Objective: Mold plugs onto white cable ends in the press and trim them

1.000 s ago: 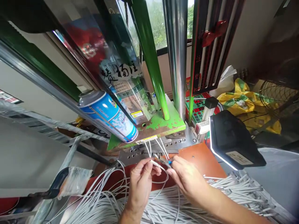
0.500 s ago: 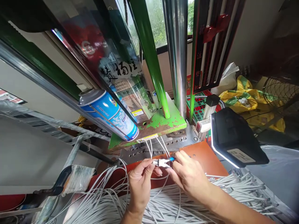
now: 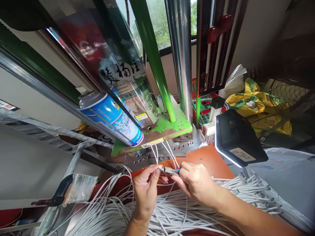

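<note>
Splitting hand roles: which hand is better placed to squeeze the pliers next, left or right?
Right, most likely. The right hand already grips the pliers, whose jaws sit by the left fingertips. The left hand looks busy pinching the white cable.

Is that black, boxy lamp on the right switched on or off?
On: the black, boxy lamp glows bright white along its lower left edge.

"How is the left hand [image 3: 147, 188] held?"

"Upright from the bottom edge, thumb and fingertips pinched together."

"And the right hand [image 3: 197, 182]?"

"Curled in a grip, its forearm [image 3: 241, 208] slanting in from the lower right."
</note>
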`<move>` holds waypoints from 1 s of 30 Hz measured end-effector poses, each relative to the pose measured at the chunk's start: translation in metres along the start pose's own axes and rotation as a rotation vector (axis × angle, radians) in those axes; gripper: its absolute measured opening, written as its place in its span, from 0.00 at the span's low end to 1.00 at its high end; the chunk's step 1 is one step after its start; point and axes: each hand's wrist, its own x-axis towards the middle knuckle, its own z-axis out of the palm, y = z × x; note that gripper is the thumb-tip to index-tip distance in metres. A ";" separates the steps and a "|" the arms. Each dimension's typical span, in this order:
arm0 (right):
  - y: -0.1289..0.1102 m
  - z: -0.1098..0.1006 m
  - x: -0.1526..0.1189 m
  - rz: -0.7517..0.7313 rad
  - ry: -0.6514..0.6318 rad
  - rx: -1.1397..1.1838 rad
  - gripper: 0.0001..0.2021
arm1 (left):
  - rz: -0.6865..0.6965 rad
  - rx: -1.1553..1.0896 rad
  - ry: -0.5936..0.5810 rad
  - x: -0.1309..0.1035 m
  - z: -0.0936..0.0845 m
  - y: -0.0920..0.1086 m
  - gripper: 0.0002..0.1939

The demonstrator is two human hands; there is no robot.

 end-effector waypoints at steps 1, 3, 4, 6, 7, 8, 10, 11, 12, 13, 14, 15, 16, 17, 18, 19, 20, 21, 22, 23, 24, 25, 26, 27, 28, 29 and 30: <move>0.000 0.001 -0.001 0.010 0.018 -0.001 0.23 | -0.006 -0.018 0.014 0.000 0.001 0.000 0.08; 0.000 0.002 -0.001 0.035 0.070 -0.021 0.23 | -0.014 -0.054 0.042 0.000 0.002 0.002 0.08; 0.001 0.002 0.000 0.042 0.087 -0.034 0.23 | -0.017 -0.065 0.054 0.000 0.002 0.002 0.09; 0.001 0.002 0.002 0.029 0.098 -0.053 0.23 | -0.021 -0.064 0.075 0.001 0.003 0.003 0.10; 0.001 0.002 0.003 0.018 0.092 -0.061 0.23 | -0.021 -0.057 0.084 0.001 0.003 0.003 0.10; 0.002 0.002 0.004 0.011 0.085 -0.073 0.23 | -0.020 -0.047 0.092 0.001 0.003 0.003 0.10; 0.002 0.002 0.005 0.012 0.069 -0.101 0.22 | -0.020 -0.027 0.104 0.001 0.002 0.001 0.11; 0.001 0.002 0.005 0.017 0.058 -0.115 0.22 | -0.019 -0.020 0.111 0.001 0.002 0.000 0.11; 0.001 0.002 0.005 0.020 0.048 -0.125 0.21 | -0.019 -0.015 0.121 0.000 0.002 -0.002 0.11; 0.001 0.003 0.005 0.023 0.039 -0.130 0.21 | -0.021 -0.011 0.131 0.000 0.002 -0.004 0.11; 0.001 0.003 0.005 0.025 0.032 -0.132 0.21 | -0.023 -0.007 0.139 -0.001 0.002 -0.006 0.11; 0.001 0.003 0.005 0.027 0.029 -0.133 0.21 | -0.026 -0.005 0.145 -0.001 0.002 -0.007 0.11; 0.001 0.003 0.005 0.029 0.027 -0.135 0.20 | -0.027 -0.004 0.151 -0.001 0.002 -0.008 0.11; 0.000 0.003 0.005 0.030 0.029 -0.137 0.20 | -0.030 -0.004 0.152 -0.002 0.002 -0.009 0.11; 0.000 0.004 0.005 0.030 0.035 -0.138 0.20 | -0.032 -0.005 0.153 -0.002 0.002 -0.009 0.12; 0.000 0.004 0.005 0.027 0.046 -0.139 0.21 | -0.034 -0.008 0.154 -0.002 0.003 -0.009 0.12; -0.001 0.004 0.005 0.024 0.058 -0.137 0.21 | -0.038 -0.011 0.158 -0.002 0.004 -0.008 0.12; -0.001 0.005 0.005 0.022 0.069 -0.133 0.21 | -0.043 -0.014 0.161 -0.002 0.005 -0.007 0.13; -0.001 0.006 0.005 0.018 0.080 -0.126 0.22 | -0.049 -0.017 0.161 -0.001 0.006 -0.005 0.13; -0.001 0.007 0.005 0.018 0.087 -0.117 0.22 | -0.055 -0.021 0.164 -0.001 0.007 -0.003 0.13; -0.001 0.008 0.004 0.020 0.088 -0.107 0.23 | -0.061 -0.026 0.164 0.000 0.008 -0.001 0.13; -0.001 0.009 0.003 0.025 0.088 -0.097 0.24 | -0.067 -0.033 0.163 0.000 0.009 0.001 0.14; -0.002 0.009 0.003 0.032 0.084 -0.089 0.25 | -0.071 -0.042 0.161 0.001 0.010 0.003 0.14; -0.002 0.010 0.002 0.038 0.078 -0.080 0.26 | -0.075 -0.050 0.160 0.001 0.010 0.004 0.15; -0.002 0.010 0.001 0.042 0.066 -0.071 0.26 | -0.079 -0.056 0.159 0.001 0.010 0.004 0.15; -0.002 0.010 0.001 0.044 0.054 -0.063 0.27 | -0.081 -0.057 0.158 0.001 0.010 0.004 0.15; -0.002 0.009 0.000 0.044 0.039 -0.054 0.27 | -0.082 -0.054 0.155 0.001 0.009 0.004 0.14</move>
